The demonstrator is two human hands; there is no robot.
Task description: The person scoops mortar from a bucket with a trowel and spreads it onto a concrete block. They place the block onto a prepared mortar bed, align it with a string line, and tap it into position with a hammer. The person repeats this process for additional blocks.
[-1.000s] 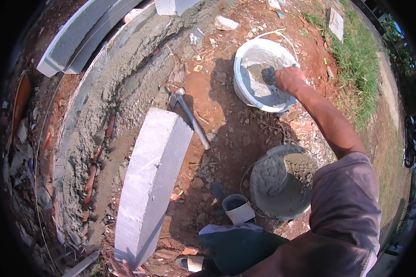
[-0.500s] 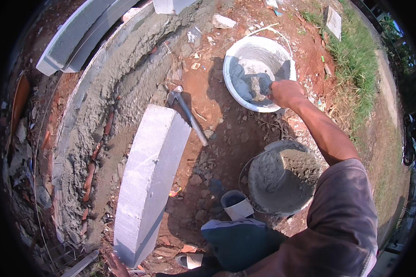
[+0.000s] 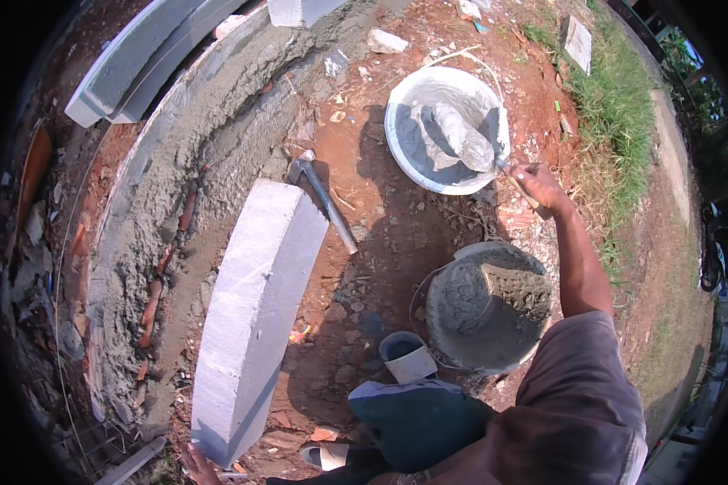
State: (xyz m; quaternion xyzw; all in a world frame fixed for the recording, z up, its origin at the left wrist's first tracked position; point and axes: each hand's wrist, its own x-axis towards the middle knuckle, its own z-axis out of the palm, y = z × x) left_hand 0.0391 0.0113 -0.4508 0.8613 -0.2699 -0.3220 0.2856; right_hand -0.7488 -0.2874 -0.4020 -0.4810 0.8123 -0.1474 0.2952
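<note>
Outdoors, under strong sunlight, bare reddish-brown soil (image 3: 352, 166) makes up the ground, strewn with small stones and broken bits, with dark shadows (image 3: 311, 392) falling across it. Green grass (image 3: 615, 113) grows along the upper right, giving way lower down to drier, yellowish ground (image 3: 663, 311). Beyond the grass runs a pale strip (image 3: 673, 149), with dark foliage (image 3: 708, 105) near the rim. Rubble (image 3: 36, 279) litters the far left.
</note>
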